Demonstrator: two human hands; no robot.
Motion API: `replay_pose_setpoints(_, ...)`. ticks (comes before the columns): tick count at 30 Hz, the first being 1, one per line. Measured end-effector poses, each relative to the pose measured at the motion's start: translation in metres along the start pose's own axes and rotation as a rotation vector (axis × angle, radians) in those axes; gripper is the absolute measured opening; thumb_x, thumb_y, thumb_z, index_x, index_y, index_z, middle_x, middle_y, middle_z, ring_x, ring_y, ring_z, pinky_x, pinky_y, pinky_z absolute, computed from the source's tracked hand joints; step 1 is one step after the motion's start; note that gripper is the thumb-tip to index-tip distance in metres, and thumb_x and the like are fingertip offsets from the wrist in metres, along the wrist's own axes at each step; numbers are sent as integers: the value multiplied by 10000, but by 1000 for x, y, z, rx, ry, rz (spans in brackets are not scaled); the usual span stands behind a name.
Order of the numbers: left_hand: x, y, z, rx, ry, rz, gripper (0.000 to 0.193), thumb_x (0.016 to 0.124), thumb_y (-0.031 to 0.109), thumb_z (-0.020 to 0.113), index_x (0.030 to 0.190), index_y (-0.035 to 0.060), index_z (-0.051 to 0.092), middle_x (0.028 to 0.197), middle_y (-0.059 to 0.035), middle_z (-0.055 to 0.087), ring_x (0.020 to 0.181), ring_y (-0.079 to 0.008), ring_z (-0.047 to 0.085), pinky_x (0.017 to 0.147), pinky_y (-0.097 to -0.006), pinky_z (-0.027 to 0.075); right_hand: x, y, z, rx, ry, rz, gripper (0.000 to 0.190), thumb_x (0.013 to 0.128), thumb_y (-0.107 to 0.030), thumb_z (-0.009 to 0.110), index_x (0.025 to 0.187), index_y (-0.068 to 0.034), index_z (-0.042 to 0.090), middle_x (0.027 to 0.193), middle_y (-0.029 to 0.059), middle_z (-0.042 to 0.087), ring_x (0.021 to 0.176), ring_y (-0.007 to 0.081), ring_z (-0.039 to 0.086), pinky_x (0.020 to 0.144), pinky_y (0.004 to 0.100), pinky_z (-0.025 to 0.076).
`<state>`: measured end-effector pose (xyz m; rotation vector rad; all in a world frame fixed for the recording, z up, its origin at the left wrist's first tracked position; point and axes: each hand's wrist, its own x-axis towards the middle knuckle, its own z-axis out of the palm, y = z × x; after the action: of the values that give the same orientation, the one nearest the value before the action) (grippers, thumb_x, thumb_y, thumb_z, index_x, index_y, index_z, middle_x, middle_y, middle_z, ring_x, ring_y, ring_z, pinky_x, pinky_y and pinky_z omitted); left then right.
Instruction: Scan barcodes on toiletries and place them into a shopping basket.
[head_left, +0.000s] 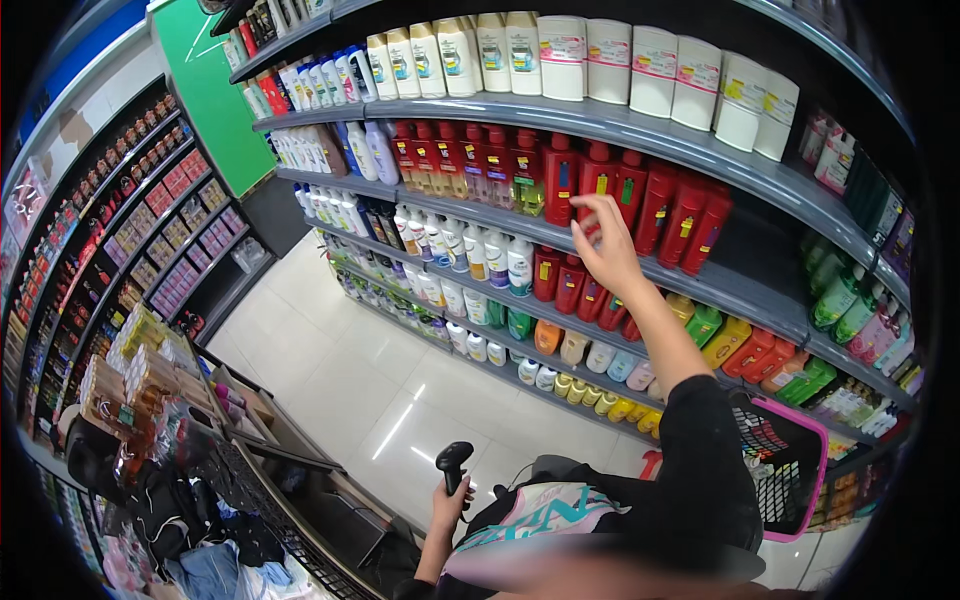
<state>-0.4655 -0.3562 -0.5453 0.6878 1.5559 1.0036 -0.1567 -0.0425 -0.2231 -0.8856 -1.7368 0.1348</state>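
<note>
My left hand (447, 504) grips the handle of a black handheld barcode scanner (454, 454), low in front of my body. My right hand (611, 251) is raised at the shelf with its fingers curved and apart, nothing seen in it. Its fingertips are just in front of the red pump bottles (560, 180); whether they touch one I cannot tell. More red bottles (684, 217) stand to the right of the hand. Left of them are red-topped bottles with clear lower parts (472, 161). Yellow labels are stuck on many bottles.
A pink-rimmed black shopping basket (814, 465) is by my right side. At lower left, a cart (300, 559) carries clothes and packages. White bottles (457, 56) line the shelf above; more bottles (495, 259) fill those below. Another stocked rack (112, 225) rises at left.
</note>
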Motion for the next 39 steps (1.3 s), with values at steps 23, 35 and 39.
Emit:
replay_pose_setpoints(23, 84, 42, -3, -215, 294, -45, 344, 949, 238, 662, 1216, 30, 607, 797, -82, 662, 644, -139, 620, 530, -276, 465, 368, 33, 148, -645, 274, -373, 547, 850, -324, 702, 1358, -167, 574, 1395, 192, 442, 1223, 384, 460, 1006, 486, 455)
replay_pose_setpoints(35, 108, 44, -8, -245, 246, -13, 359, 950, 233, 663, 1239, 31, 598, 795, -77, 658, 637, -131, 614, 539, -271, 464, 366, 17, 140, -369, 53, -104, 454, 877, -368, 717, 1146, -65, 513, 1204, 160, 613, 1088, 348, 617, 892, 434, 514)
replay_pose_setpoints(39, 99, 50, -11, -236, 257, -7, 360, 948, 241, 666, 1237, 36, 603, 794, -69, 659, 640, -126, 612, 544, -271, 467, 361, 23, 138, -297, 203, -277, 468, 848, -289, 765, 1168, -72, 501, 1150, 133, 629, 1051, 323, 645, 814, 442, 537)
